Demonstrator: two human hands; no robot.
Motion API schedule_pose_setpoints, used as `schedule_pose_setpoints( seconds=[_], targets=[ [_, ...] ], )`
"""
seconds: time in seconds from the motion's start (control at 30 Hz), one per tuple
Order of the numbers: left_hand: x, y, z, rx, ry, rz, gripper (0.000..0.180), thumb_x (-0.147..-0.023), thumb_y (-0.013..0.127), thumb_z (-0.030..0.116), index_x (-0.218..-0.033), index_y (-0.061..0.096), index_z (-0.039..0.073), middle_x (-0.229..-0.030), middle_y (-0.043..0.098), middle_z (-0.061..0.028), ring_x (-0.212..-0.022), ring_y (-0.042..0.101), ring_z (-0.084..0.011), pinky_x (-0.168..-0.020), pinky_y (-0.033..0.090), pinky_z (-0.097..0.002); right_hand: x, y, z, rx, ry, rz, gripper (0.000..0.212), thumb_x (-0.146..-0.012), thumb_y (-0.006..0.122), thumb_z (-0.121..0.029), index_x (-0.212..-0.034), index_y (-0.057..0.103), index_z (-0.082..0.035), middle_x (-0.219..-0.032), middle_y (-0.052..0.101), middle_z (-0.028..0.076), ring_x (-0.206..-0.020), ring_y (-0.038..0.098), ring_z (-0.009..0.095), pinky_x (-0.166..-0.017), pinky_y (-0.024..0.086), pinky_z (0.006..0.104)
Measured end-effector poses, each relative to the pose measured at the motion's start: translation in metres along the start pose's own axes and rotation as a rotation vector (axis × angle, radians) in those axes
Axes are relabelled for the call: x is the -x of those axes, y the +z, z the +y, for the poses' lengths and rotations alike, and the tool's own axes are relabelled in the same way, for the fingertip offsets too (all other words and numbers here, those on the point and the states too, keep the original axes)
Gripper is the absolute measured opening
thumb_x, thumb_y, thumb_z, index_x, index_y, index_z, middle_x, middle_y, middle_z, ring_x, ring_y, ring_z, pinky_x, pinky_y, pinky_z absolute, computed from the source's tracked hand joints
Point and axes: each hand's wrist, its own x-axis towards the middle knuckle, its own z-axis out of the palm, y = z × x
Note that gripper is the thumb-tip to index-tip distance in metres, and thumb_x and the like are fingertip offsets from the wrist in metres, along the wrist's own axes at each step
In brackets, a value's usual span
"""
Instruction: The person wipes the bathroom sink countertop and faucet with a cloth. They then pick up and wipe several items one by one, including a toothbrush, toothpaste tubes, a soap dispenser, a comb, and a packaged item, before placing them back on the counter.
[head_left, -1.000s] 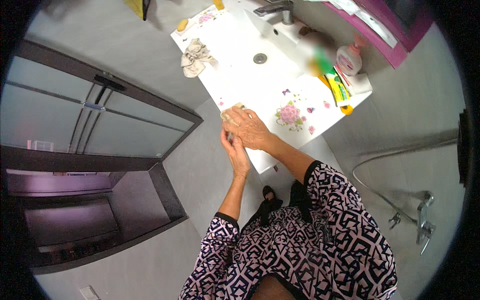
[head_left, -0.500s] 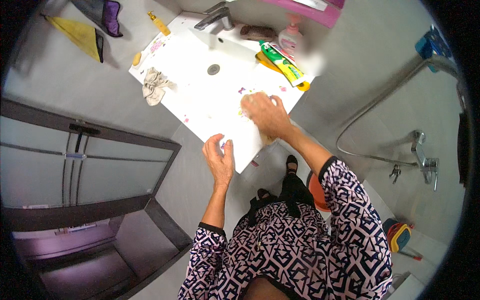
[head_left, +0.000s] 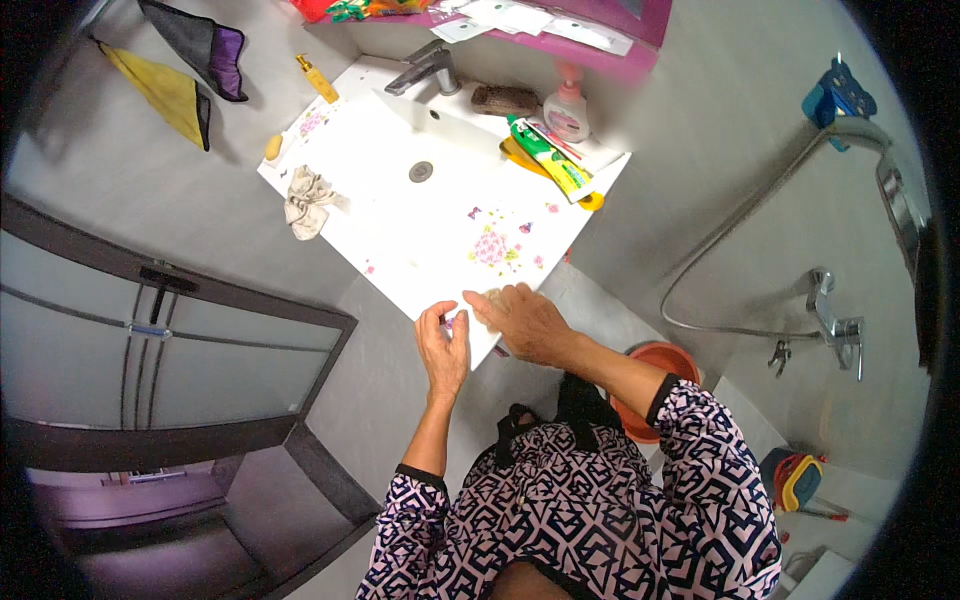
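Note:
A white washbasin with pink flower prints spreads out before me. My right hand is curled at its near right edge, over a beige cloth mostly hidden by the fingers. At the near corner, my left hand rests on the rim with thumb and fingers apart and nothing between them. The two hands almost meet. A crumpled off-white cloth hangs over the left edge. On the right side lies a green and yellow toothpaste tube.
Along the back stand a faucet, a brown brush-like object and a pink-topped pump bottle. A yellow bottle and a soap bar sit at the left. An orange bucket is on the floor at right.
My right hand has come nearer, from the flower print to the near edge beside my left hand, uncovering the print. My left hand stays at the corner; the view has shifted slightly.

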Motion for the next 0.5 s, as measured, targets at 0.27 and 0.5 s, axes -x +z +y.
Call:
schedule_pose_setpoints(
  seconds=[0.27,0.5],
  targets=[
    [0.001,-0.004,-0.002,-0.063,0.027,0.055,0.017,-0.084,0.064,0.013,-0.1,0.06,0.005,-0.099,0.06,-0.0077,-0.093,0.05,-0.0226,-0.082,0.041,-0.0345,-0.082,0.008,0.043,0.324,0.161,0.442,0.039,-0.078,0.062,-0.023,-0.115,0.054,-0.014,-0.093,0.053,0.009,-0.08,0.051,0.023,-0.066,0.04,0.0349],
    [-0.03,-0.002,0.026,-0.026,0.051,0.132,0.017,-0.086,0.063,0.013,-0.1,0.06,0.004,-0.109,0.057,-0.0102,-0.105,0.048,-0.0262,-0.089,0.039,-0.0374,-0.058,0.007,-0.009,0.179,-0.159,0.279,0.025,-0.08,0.055,-0.019,-0.102,0.058,-0.008,-0.096,0.051,0.013,-0.084,0.047,0.023,-0.071,0.036,0.0349]
  ],
)
